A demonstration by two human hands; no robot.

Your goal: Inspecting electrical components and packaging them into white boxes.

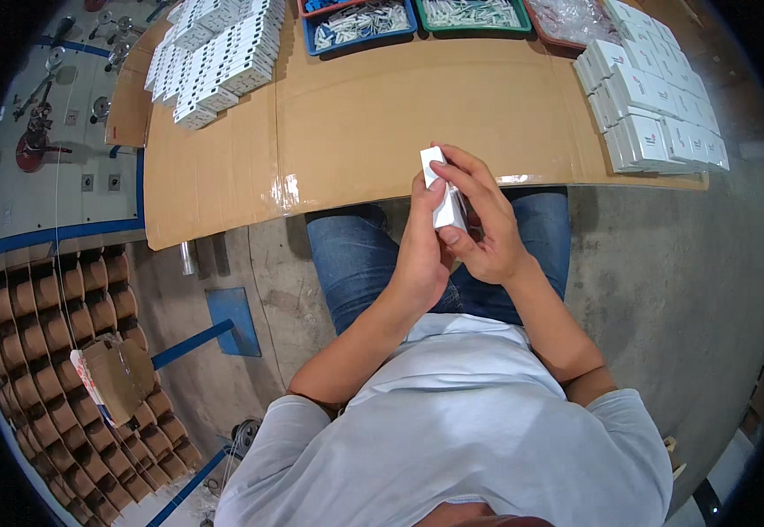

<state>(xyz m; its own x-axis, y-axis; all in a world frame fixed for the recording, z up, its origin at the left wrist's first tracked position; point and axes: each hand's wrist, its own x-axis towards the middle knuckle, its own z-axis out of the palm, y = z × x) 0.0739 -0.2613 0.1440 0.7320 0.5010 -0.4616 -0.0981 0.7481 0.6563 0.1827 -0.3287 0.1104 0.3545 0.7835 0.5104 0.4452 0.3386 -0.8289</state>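
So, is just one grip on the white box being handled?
No, the left grip and right grip are both on the white box.

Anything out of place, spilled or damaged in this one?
The white box held between the left hand and right hand shows no obvious damage, and I see no spill. Mildly odd: at lower left, a cardboard box appears askew over the cardboard divider grid, out of line with its cells.

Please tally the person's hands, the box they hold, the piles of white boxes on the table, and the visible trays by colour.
Hands: 2 (left hand, right hand)
Held white box: 1
Piles of white boxes: 2
Blue tray: 1
Green tray: 1
Red trays: 2
Total: 9
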